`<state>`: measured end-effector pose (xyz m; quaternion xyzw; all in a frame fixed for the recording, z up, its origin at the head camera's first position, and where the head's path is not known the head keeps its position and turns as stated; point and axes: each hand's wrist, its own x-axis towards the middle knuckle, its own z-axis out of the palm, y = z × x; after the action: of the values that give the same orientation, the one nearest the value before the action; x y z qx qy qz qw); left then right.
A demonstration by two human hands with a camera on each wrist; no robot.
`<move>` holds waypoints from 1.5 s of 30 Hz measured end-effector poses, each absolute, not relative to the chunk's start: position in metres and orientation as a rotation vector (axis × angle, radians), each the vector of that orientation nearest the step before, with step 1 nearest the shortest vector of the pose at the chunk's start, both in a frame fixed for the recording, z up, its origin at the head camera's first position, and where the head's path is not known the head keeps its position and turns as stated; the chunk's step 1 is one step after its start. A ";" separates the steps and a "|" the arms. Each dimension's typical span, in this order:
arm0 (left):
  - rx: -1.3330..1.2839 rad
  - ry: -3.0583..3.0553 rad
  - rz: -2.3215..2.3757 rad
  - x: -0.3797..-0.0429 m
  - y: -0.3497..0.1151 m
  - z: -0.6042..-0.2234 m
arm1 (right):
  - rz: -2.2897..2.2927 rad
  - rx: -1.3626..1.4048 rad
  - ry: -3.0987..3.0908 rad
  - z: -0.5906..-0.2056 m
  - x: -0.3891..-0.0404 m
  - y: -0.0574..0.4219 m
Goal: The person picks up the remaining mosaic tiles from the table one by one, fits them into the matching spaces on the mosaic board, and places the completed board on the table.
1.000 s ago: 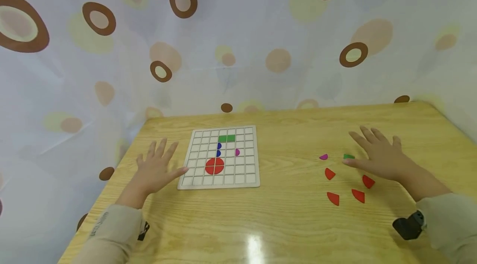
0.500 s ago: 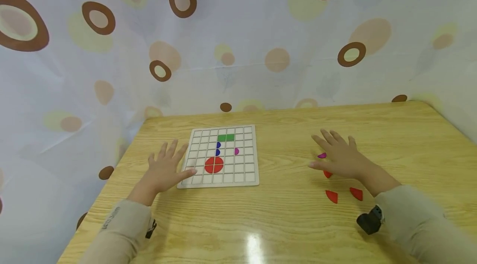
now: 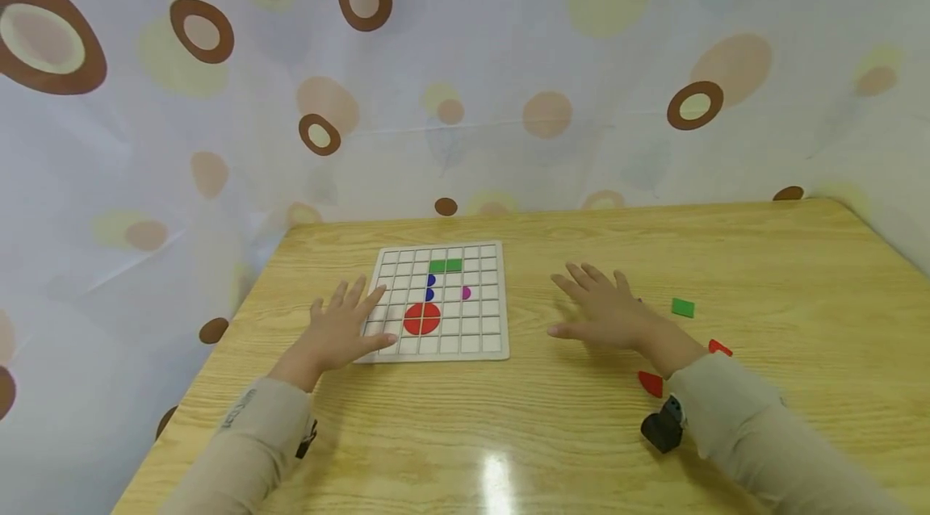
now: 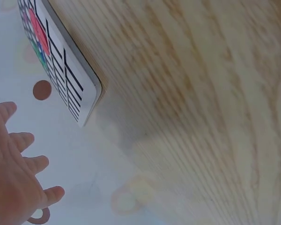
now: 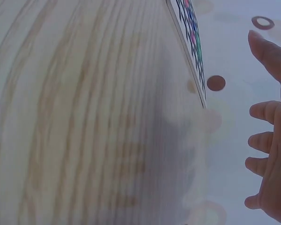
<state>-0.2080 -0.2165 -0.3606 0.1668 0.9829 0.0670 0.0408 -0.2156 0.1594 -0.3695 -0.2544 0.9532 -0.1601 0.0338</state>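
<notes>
A white grid board [image 3: 472, 343] lies flat on the wooden table. Set in its squares are two green rectangles [image 3: 446, 265], two blue half-circles [image 3: 430, 295], a magenta half-circle [image 3: 467, 293] and a red circle [image 3: 422, 319] made of quarter pieces. My left hand [image 3: 337, 336], fingers spread, hovers by the board's left edge and covers its lower left corner in the head view. Right of the board, my right hand [image 3: 605, 311] is held above the table with spread fingers and nothing in it. Both wrist views show these hands, left [image 4: 14, 173] and right [image 5: 276, 154], holding nothing.
Loose pieces lie on the table [image 3: 552, 418] around my right forearm: a green rectangle [image 3: 683, 307], a red quarter piece [image 3: 651, 383] and another red piece [image 3: 719, 348], partly hidden. A curtain with brown rings [image 3: 545, 55] hangs behind the table.
My right hand has moved left, from over the loose pieces toward the board. My left hand has shifted slightly right, over the board's edge. The pieces on the board look unchanged.
</notes>
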 end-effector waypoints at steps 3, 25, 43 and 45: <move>0.525 2.999 0.169 -0.211 -0.215 -0.364 | -0.484 -0.802 2.917 -0.372 -0.217 0.151; 0.463 2.865 0.153 -0.223 -0.213 -0.377 | -0.374 -1.022 2.800 -0.389 -0.221 0.099; 0.412 2.804 0.137 -0.219 -0.218 -0.381 | -0.372 -0.989 2.723 -0.394 -0.221 0.082; 0.413 2.803 0.137 -0.219 -0.219 -0.382 | -0.361 -0.991 2.726 -0.395 -0.221 0.081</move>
<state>-0.2193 -0.2189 -0.3818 0.1437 0.9767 0.0476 0.1519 -0.2211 0.0808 -0.3948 -0.3370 0.9271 -0.1228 0.1089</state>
